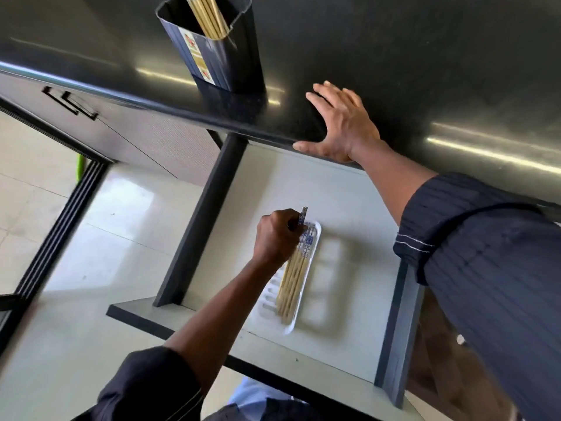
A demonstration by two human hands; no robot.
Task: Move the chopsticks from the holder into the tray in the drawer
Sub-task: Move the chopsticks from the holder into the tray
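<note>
Partway through, I'd say. The left hand has its grip closed round a chopstick bundle that lies in the white tray in the open drawer. The remaining chopsticks stand in the holder on the worktop, where the right hand rests flat, fingers spread.

This is a kitchen, most likely in a home. A long, glossy black desk with a rounded front edge runs across the view, and on it stands a dark holder full of chopsticks. Below the desk a pale drawer is pulled out, with a white slotted tray lying in it (more chopsticks lie there). Beside the drawer is a grey cabinet front with a black handle. The floor is pale glossy tile, crossed by a dark ridged track.
</note>
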